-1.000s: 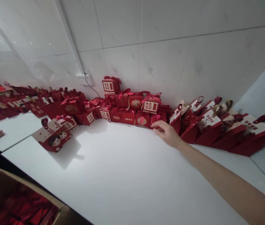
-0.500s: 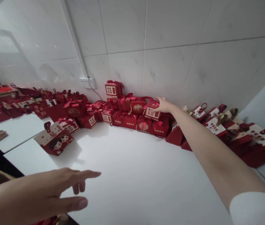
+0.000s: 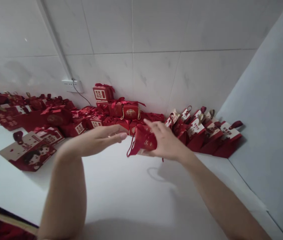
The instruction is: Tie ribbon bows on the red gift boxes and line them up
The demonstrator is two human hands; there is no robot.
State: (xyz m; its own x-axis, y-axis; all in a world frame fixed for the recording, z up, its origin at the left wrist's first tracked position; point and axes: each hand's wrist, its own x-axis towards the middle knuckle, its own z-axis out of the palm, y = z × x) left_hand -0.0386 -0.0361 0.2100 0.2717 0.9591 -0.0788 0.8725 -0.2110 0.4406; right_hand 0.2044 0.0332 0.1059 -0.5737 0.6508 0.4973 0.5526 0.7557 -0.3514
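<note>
My right hand [image 3: 167, 141] holds a small red gift box with a red ribbon [image 3: 142, 141] above the white table [image 3: 131, 193]; its fingers wrap the box from the right. My left hand [image 3: 97, 140] is stretched flat, fingers together, its fingertips close to the left side of the box and apart from it. Behind the hands a pile of small red ribboned boxes [image 3: 121, 111] stands against the tiled wall.
A row of red and white gift bags with handles [image 3: 203, 133] leans along the wall at the right. More red boxes and bags [image 3: 26, 113] line the left side, and one printed bag [image 3: 28, 150] lies flat. A wall socket [image 3: 71, 85] with a cable. A grey panel [image 3: 268, 133] closes the right.
My right hand has taken a red box from the pile and drawn it back over the table. My left hand has risen toward it. The view has shifted right.
</note>
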